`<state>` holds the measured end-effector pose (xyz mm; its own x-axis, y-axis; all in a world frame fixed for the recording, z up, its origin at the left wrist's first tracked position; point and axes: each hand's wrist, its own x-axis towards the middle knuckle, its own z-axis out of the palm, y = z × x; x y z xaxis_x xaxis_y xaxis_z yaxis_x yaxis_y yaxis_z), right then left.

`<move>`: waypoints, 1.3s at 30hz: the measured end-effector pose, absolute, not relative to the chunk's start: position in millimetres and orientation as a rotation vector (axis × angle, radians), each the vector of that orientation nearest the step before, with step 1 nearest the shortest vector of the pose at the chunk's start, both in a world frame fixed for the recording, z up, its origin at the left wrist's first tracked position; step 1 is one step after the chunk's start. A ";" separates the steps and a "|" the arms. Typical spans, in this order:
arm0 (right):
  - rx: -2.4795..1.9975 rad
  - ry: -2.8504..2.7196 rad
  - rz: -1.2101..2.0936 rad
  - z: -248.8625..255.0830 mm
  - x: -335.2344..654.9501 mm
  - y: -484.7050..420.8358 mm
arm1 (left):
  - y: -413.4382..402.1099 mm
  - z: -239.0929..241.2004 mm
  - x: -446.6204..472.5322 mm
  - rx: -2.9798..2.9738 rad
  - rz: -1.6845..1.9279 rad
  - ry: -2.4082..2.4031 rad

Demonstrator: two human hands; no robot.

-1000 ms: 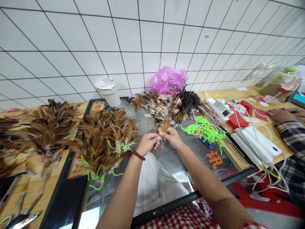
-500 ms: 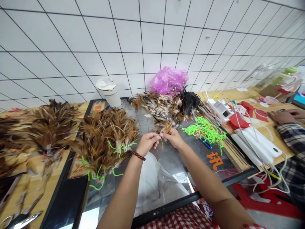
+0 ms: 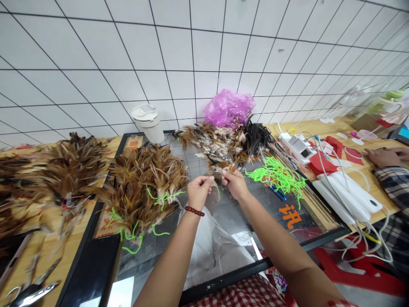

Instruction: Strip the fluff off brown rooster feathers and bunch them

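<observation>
My left hand [image 3: 198, 190] and my right hand [image 3: 234, 182] are raised together over a dark framed mat [image 3: 289, 219], both pinched. My right hand holds a small bunch of brown feathers [image 3: 220, 167]; my left hand pinches what looks like a thin green string at the bunch's base, too small to be sure. Just beyond them lies a loose heap of brown, white and black feathers [image 3: 220, 143]. A pile of tied feather bundles [image 3: 145, 181] with green ties sits to the left. A heap of neon green strings [image 3: 276, 175] lies to the right.
A white lidded cup [image 3: 148, 123] and a pink plastic bag [image 3: 227, 107] stand at the tiled wall. More feather bundles [image 3: 57, 170] cover the wooden table at left, with pliers [image 3: 30, 290] near the front corner. White cables and power banks [image 3: 341, 192] lie right, beside another person's hand [image 3: 385, 157].
My hands have drawn slightly apart and risen a little toward the feather heap. The feather bunch stays in my right hand. The view has shifted slightly.
</observation>
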<state>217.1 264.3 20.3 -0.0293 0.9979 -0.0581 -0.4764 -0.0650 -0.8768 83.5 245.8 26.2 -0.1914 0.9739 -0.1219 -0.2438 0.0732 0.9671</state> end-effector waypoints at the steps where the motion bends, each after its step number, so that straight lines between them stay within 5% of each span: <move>1: -0.860 -0.792 1.453 20.9 216.8 264.5 | 245.1 26.3 84.5 0.894 1.372 1.237; 22: -1.061 -1.169 0.921 19.5 208.9 251.5 | 245.2 22.6 85.6 0.931 1.405 1.038; 39: -1.078 -1.212 1.115 23.7 204.5 251.8 | 247.6 23.8 84.9 0.915 1.335 1.132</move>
